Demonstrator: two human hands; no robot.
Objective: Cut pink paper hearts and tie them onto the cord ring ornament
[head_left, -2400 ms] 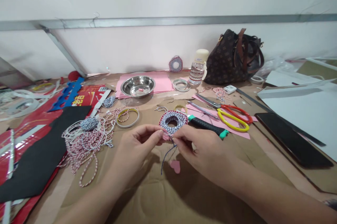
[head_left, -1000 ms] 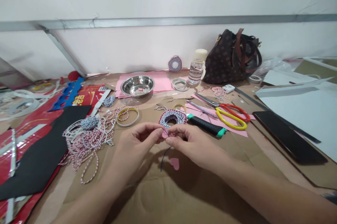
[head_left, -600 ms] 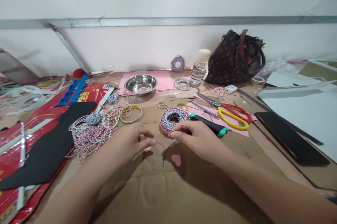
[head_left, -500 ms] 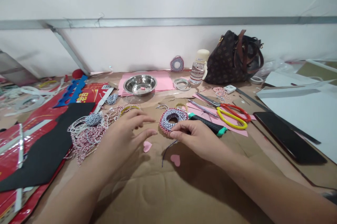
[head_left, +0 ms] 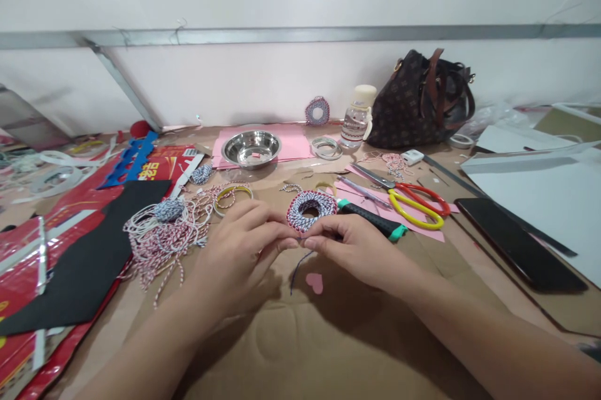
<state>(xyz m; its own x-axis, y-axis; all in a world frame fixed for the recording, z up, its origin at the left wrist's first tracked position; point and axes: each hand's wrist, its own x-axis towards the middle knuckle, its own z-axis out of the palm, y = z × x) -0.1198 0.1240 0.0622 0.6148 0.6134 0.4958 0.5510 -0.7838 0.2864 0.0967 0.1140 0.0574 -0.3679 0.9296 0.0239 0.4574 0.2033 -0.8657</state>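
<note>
A ring of coiled red, white and blue twine (head_left: 310, 198) stands in the middle of the brown cardboard (head_left: 328, 343), held up at its lower edge. My right hand (head_left: 357, 256) pinches that edge between thumb and fingers. My left hand (head_left: 239, 256) comes in from the other side, its fingertips meeting the right ones just under the ring. Whatever lies between the fingertips is hidden. A thin dark blue thread (head_left: 297, 271) hangs below them. A pink paper heart (head_left: 314, 283) lies on the cardboard beneath.
A tangle of red-and-white twine (head_left: 162, 243) lies left of my hands beside a black foam sheet (head_left: 79, 262). To the right are a black-handled tool (head_left: 370, 223), yellow-and-red scissors (head_left: 416, 209) and a dark tablet (head_left: 519, 262). A steel bowl (head_left: 251, 148) sits further back.
My left hand, drawn away from the ring earlier, has returned to it. The second pink heart, seen lying left of the ring, no longer shows. The ring has turned little.
</note>
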